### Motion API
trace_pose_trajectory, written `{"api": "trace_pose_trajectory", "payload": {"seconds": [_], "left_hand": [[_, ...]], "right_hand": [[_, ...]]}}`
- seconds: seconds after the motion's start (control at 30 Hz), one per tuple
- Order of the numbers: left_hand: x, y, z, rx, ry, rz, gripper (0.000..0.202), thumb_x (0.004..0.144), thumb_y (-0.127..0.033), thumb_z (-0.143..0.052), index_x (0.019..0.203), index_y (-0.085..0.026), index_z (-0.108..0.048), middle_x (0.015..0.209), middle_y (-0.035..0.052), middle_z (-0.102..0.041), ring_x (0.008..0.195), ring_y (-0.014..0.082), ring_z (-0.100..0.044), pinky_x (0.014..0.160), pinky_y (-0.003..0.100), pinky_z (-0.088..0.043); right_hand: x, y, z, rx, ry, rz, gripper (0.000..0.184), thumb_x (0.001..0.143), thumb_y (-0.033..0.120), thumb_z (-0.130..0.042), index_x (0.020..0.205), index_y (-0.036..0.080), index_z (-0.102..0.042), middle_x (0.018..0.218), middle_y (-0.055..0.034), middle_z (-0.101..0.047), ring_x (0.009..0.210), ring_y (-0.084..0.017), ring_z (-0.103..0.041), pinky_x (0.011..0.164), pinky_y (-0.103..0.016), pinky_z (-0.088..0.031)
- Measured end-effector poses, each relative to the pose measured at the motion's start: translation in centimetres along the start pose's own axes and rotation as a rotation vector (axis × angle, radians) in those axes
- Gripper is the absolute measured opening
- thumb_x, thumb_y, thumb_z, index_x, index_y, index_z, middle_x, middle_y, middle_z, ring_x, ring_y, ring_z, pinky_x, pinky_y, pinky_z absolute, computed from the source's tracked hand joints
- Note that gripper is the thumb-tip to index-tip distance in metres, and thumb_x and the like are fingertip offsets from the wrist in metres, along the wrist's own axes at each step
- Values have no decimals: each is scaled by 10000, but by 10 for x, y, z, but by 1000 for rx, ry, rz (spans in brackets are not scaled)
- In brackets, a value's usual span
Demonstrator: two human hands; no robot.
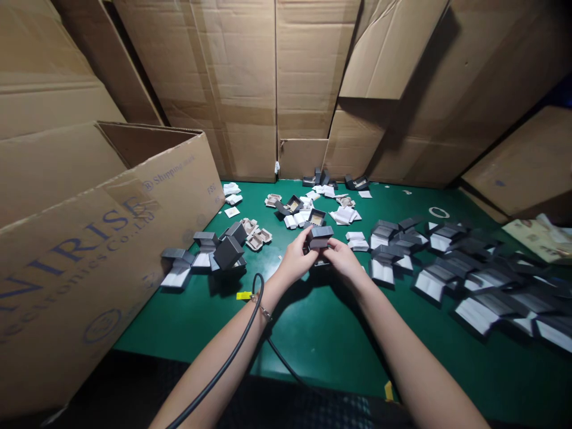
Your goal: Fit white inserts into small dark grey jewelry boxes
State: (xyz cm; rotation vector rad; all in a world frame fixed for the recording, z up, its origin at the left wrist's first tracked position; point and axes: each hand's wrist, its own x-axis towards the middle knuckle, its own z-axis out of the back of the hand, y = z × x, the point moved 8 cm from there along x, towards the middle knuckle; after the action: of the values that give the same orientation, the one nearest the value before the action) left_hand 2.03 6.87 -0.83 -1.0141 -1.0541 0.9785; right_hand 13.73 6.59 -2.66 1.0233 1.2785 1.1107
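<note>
Both my hands meet over the middle of the green table. My left hand and my right hand are closed together on a small dark grey box, its hinged lid part open. The fingers wrap its sides from left and right. Several more open grey boxes with white linings lie spread to the right. A smaller group of grey boxes sits to the left. Beige inserts and white paper pieces lie just beyond my hands.
A large open cardboard carton with blue print stands at the left. Flattened cardboard sheets wall the back and right. A black cable runs across my left forearm. A yellow tag lies near my left wrist.
</note>
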Motion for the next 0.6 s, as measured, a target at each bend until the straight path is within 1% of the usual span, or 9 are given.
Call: {"api": "trace_pose_trajectory", "payload": {"seconds": [0.1,0.2,0.4,0.47,0.53,0.6], "left_hand": [[-1,-3,1,69,-8,11,624,712,-138,-544,1326,-194,-447,1256,77,-597,1144,218,-564,995,360,-436],[-1,-3,1,54,-10,12,623,697,-128,-542,1309,-204,-457,1238,65,-609,1117,210,-581,982,353,-444],[1,4,0,5,11,37,634,675,-106,-523,1296,-223,-466,1205,47,-623,1049,195,-605,926,332,-473],[1,5,-1,-6,17,46,649,657,-95,-525,1291,-219,-468,1179,45,-634,1010,190,-615,898,322,-484],[1,7,-1,6,12,62,638,643,-91,-527,1268,-210,-484,1118,41,-655,959,186,-625,865,316,-494],[0,8,0,40,3,85,575,641,-99,-527,1208,-197,-520,1030,35,-673,897,184,-630,818,312,-504]], "right_hand": [[-1,-2,-2,-91,-6,-29,304,574,264,-560,861,190,-625,573,30,-585,435,-109,-470,381,-218,-345],[-3,0,-5,-118,-17,-55,303,576,241,-524,865,200,-607,496,58,-528,362,-98,-428,348,-218,-329],[-4,-1,-4,-160,-36,-78,350,579,209,-482,907,215,-604,429,92,-459,301,-87,-368,327,-224,-332],[-4,-1,-3,-188,-40,-67,355,578,206,-480,907,214,-613,429,88,-463,301,-89,-372,327,-225,-332],[-3,0,-2,-220,-52,-40,339,589,219,-486,899,215,-623,450,74,-489,317,-97,-398,337,-229,-340],[-2,0,-1,-249,-64,-18,313,606,243,-488,884,216,-629,467,65,-504,329,-104,-407,345,-239,-347]]}}
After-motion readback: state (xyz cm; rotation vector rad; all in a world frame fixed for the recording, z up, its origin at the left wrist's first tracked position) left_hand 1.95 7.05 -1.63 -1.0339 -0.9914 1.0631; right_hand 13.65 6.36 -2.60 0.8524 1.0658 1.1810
